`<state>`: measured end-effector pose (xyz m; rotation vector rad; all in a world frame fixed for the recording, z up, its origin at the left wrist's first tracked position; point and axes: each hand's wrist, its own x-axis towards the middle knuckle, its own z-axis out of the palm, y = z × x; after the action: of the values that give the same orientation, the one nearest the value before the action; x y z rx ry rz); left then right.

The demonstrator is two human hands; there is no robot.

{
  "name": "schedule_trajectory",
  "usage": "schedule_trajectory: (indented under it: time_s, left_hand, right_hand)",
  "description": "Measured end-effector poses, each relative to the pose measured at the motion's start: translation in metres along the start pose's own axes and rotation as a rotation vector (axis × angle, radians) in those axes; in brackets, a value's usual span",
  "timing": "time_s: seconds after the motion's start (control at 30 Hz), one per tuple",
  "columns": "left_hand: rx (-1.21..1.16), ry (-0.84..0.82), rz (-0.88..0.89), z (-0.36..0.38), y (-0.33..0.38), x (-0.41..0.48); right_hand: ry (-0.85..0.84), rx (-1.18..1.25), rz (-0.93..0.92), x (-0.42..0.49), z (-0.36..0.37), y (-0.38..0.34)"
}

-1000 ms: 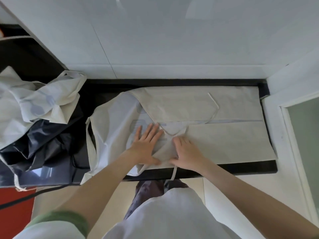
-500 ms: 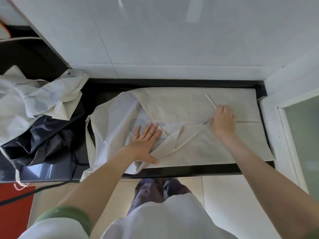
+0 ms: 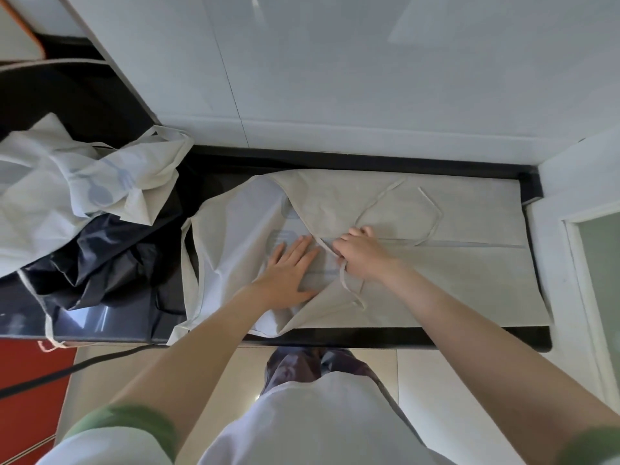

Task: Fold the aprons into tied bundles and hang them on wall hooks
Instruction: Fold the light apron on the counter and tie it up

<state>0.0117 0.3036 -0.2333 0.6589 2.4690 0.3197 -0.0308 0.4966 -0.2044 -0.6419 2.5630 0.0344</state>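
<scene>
- The cream apron (image 3: 436, 283) lies flat on the black counter (image 3: 369, 338), its side flaps folded in to meet along a seam; its long axis runs left to right, parallel to the white wall (image 3: 335, 78).
- The left hand (image 3: 287, 270) rests palm down, fingers straight and spread, on the bib end of the apron, pinning the cloth.
- The right hand (image 3: 364, 258) sits just beside it, fingers curled round the tie (image 3: 434, 213), which it grips where the flaps meet.
- From that grip the tie runs two ways: a large loose loop lies up and to the right across the far flap, and a short tail trails toward the near edge (its end sits on the near flap).
- The loose loop lies on the right hand's side, so that hand is the nearer one to gather it, while the left is placed to hold the fold down.
- A heap of unfolded aprons (image 3: 67, 182) waits at the left over a dark cloth (image 3: 107, 263), well apart from both hands.
</scene>
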Motion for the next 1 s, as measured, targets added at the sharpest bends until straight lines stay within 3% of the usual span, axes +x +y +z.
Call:
schedule_trajectory:
  time_s: [0.17,0.27,0.33,0.43,0.5,0.57,0.67,0.77,0.93,1.0]
  left_hand:
    - [-0.025,-0.066,0.055,-0.003,-0.001,0.003]
    - [-0.013,-0.039,0.059,-0.003,-0.002,0.001]
    - [-0.008,0.013,0.011,-0.005,0.001,-0.004]
    - [-0.06,0.196,0.04,-0.008,0.004,-0.017]
    - [-0.24,0.11,0.055,-0.012,0.004,-0.027]
    - [-0.306,-0.089,0.034,-0.016,0.008,-0.037]
    - [-0.274,-0.217,0.076,-0.013,0.011,-0.047]
    - [-0.277,-0.227,0.12,-0.008,0.009,-0.052]
    - [0.184,-0.146,0.289,0.005,0.01,-0.055]
    - [0.234,-0.025,0.317,0.012,0.014,-0.058]
  right_hand:
    - [-0.054,0.012,0.222,-0.007,0.001,0.044]
    - [0.094,0.043,0.274,-0.02,0.008,0.05]
    - [0.186,0.091,0.159,-0.03,0.007,0.039]
    - [0.243,0.143,-0.182,-0.045,0.007,0.016]
    - [0.188,0.137,-0.408,-0.053,0.019,0.003]
    - [0.09,0.053,-0.546,-0.058,0.038,-0.004]
    - [0.154,-0.079,-0.594,-0.057,0.058,-0.006]
    - [0.295,-0.106,-0.622,-0.054,0.06,-0.007]
    - [0.335,-0.181,-0.6,-0.053,0.058,-0.018]
    - [0.362,-0.185,-0.57,-0.051,0.055,-0.021]
